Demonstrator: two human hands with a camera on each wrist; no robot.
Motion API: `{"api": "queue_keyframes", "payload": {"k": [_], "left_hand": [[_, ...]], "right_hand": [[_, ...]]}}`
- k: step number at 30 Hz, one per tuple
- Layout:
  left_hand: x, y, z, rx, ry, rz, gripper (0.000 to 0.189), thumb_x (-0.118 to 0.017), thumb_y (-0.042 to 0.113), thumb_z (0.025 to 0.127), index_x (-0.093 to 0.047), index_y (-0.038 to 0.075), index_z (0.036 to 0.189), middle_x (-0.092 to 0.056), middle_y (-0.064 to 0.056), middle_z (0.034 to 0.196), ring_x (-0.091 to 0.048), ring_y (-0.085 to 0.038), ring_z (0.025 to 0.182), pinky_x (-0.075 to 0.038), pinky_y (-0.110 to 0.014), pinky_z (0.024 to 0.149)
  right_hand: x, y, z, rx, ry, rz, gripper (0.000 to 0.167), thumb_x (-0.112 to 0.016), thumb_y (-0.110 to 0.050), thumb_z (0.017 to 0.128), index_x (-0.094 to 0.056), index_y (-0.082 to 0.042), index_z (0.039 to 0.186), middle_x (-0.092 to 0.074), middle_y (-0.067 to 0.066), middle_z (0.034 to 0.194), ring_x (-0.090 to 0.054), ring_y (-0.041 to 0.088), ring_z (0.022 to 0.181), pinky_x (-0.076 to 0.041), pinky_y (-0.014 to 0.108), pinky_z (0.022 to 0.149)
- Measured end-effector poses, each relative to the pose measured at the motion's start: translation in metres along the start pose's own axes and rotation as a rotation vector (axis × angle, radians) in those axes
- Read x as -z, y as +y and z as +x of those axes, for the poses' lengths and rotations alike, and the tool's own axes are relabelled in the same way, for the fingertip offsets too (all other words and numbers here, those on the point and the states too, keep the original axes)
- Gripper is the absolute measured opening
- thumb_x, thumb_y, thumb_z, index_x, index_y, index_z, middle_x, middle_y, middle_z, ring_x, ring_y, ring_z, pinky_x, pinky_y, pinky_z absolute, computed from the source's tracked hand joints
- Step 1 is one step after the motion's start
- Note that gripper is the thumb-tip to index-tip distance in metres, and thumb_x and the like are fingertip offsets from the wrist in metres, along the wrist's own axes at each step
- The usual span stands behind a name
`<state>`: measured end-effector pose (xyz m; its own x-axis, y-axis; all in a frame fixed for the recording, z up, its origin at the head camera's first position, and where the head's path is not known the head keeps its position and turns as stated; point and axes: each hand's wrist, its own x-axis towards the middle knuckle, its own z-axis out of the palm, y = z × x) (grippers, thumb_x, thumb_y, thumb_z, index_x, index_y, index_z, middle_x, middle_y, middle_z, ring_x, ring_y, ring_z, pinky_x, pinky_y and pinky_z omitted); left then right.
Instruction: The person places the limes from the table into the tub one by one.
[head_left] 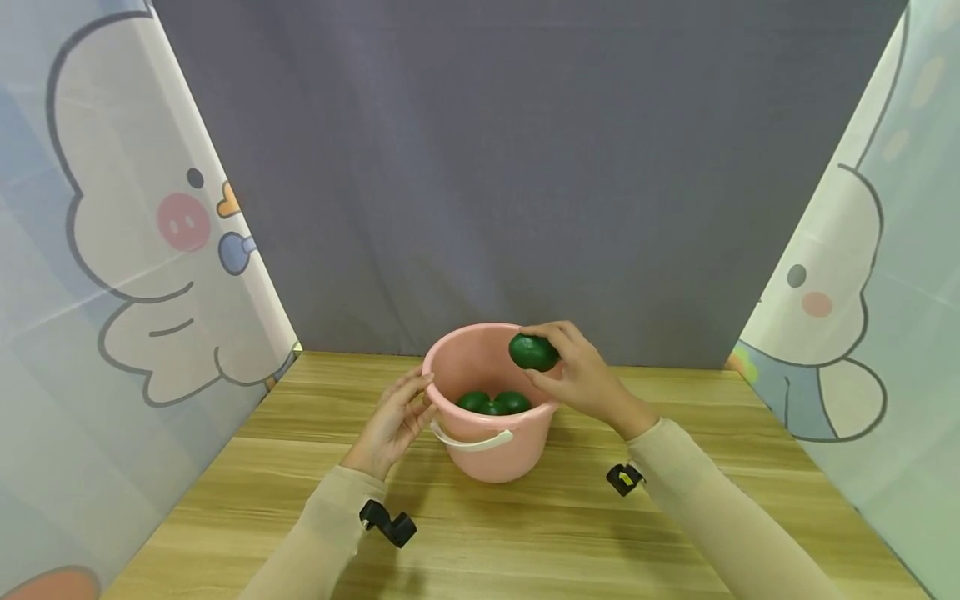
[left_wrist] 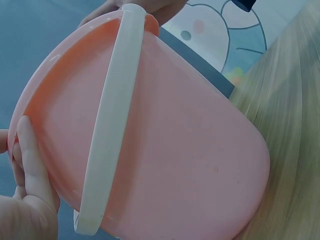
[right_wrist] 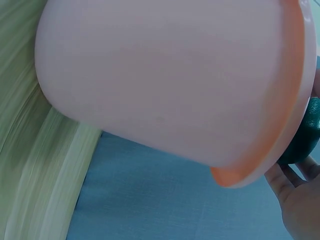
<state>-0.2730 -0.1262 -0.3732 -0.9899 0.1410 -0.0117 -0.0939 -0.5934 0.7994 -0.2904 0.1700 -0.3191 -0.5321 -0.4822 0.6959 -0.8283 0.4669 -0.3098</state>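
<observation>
A pink bucket [head_left: 498,450] stands upright on the table, its white handle [head_left: 480,442] hanging down the front. At its left rim my left hand [head_left: 395,422] grips the edge; in the left wrist view some fingers [left_wrist: 34,160] lie against the outer wall under the rim. My right hand [head_left: 581,375] pinches a dark green avocado [head_left: 532,352] between thumb and fingers, over the bucket's right rim. The right wrist view shows part of this avocado [right_wrist: 305,135] beyond the rim. Inside the bucket lie several more green avocados [head_left: 513,402], partly hidden by the front wall.
The wood-grain table [head_left: 495,533] runs back to a dark grey curtain [head_left: 510,167]. Cloth panels with cartoon figures close off the left side [head_left: 135,250] and the right side [head_left: 832,333]. Each wrist wears a small black mount [head_left: 387,523].
</observation>
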Motion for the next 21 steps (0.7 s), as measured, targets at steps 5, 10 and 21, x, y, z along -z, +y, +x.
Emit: {"api": "queue_keyframes", "payload": {"k": [5, 10, 21], "left_hand": [[-0.0002, -0.0001, -0.0005, -0.002, 0.004, 0.002, 0.040, -0.056, 0.006, 0.101, -0.044, 0.005, 0.139, -0.052, -0.009, 0.113, -0.059, -0.008, 0.075, -0.058, -0.012, 0.061], [-0.0009, -0.0001, -0.0011, -0.001, 0.009, 0.002, 0.041, -0.056, 0.006, 0.100, -0.044, 0.004, 0.139, -0.054, -0.008, 0.110, -0.059, -0.008, 0.075, -0.058, -0.012, 0.062], [-0.0008, 0.0002, -0.0007, 0.005, 0.011, 0.003, 0.043, -0.056, 0.006, 0.100, -0.042, 0.004, 0.141, -0.053, -0.009, 0.112, -0.058, -0.008, 0.076, -0.057, -0.012, 0.061]], "right_hand": [[-0.0022, -0.0008, 0.0007, -0.008, -0.015, 0.014, 0.055, -0.078, -0.011, 0.085, -0.058, -0.009, 0.136, -0.053, 0.012, 0.126, -0.057, 0.023, 0.110, -0.060, 0.035, 0.083], [-0.0050, -0.0017, 0.0026, -0.001, -0.020, 0.016, 0.055, -0.079, -0.011, 0.085, -0.058, -0.009, 0.136, -0.054, 0.013, 0.127, -0.057, 0.025, 0.111, -0.060, 0.037, 0.084], [-0.0094, -0.0038, 0.0070, -0.023, -0.055, 0.031, 0.055, -0.077, -0.012, 0.087, -0.057, -0.009, 0.138, -0.053, 0.013, 0.127, -0.057, 0.023, 0.109, -0.059, 0.036, 0.084]]}}
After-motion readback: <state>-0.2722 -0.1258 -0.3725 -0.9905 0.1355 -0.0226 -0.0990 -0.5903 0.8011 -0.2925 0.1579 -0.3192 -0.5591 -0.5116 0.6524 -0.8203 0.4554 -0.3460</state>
